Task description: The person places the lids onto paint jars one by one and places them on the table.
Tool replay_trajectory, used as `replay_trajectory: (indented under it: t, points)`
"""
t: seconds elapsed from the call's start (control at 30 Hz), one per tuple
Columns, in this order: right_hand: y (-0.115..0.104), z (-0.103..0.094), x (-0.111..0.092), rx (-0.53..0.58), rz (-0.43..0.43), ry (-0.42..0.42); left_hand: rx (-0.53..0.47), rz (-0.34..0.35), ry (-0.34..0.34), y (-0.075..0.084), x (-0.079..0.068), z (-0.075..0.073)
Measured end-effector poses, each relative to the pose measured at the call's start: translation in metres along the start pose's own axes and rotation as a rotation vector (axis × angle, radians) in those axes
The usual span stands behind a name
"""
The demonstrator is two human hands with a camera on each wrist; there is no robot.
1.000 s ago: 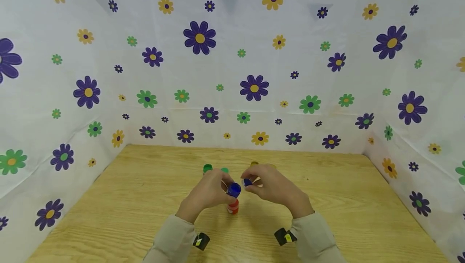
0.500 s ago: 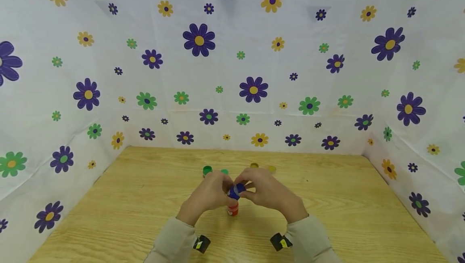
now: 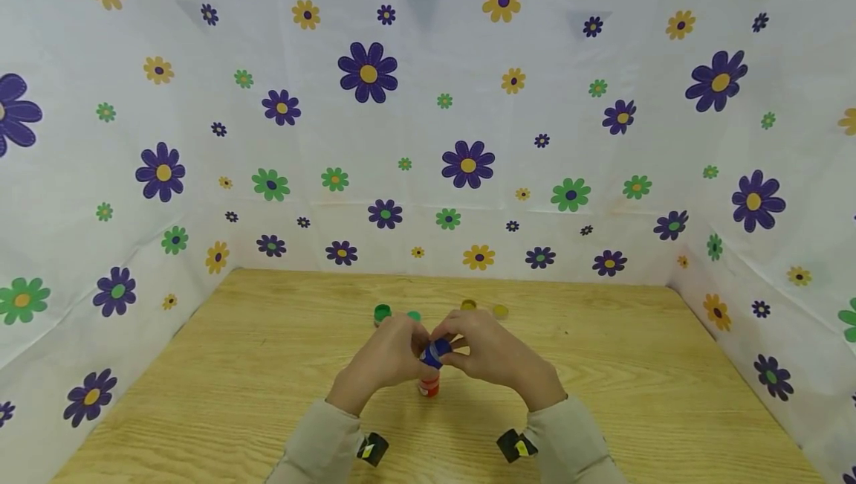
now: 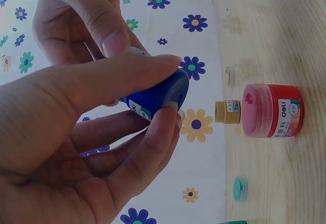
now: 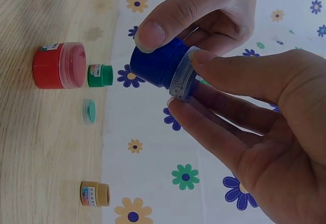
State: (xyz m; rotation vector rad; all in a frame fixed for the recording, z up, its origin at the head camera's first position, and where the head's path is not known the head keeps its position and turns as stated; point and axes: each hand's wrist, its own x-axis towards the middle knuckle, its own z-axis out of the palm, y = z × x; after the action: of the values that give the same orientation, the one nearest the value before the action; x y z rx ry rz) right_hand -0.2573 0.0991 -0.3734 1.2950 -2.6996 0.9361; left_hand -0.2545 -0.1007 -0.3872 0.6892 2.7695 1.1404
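Observation:
A blue paint jar (image 5: 155, 63) is held up over the table, tilted, between both hands. My left hand (image 3: 383, 354) grips its body with thumb and fingers. The thumb and fingers of my right hand (image 3: 501, 349) pinch the clear ridged lid (image 5: 182, 76), which sits over the jar's mouth. Just below the hands, a red paint jar (image 4: 286, 111) with its lid on stands upright on the table. In the head view its upper part is hidden behind the left hand and the blue jar.
Beyond the hands stand an uncapped green jar (image 5: 101, 75) with its teal lid (image 5: 89, 111) beside it, and an uncapped ochre jar (image 5: 95, 194) with its yellow lid (image 3: 500, 311) to the right. Flower-printed sheeting (image 3: 428, 134) walls the wooden table (image 3: 234, 380) at back and sides.
The right hand has moved left and brought the lid, earlier held apart, onto the blue jar's open mouth. Over the last half second both hands have stayed nearly in place.

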Motion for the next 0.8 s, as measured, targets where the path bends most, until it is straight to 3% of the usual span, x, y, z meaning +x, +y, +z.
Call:
replay_trajectory:
  t: [0.8]
  points:
    - [0.0009, 0.0013, 0.0018, -0.045, 0.029, -0.012, -0.012, 0.014, -0.022, 0.0018, -0.0006, 0.0004]
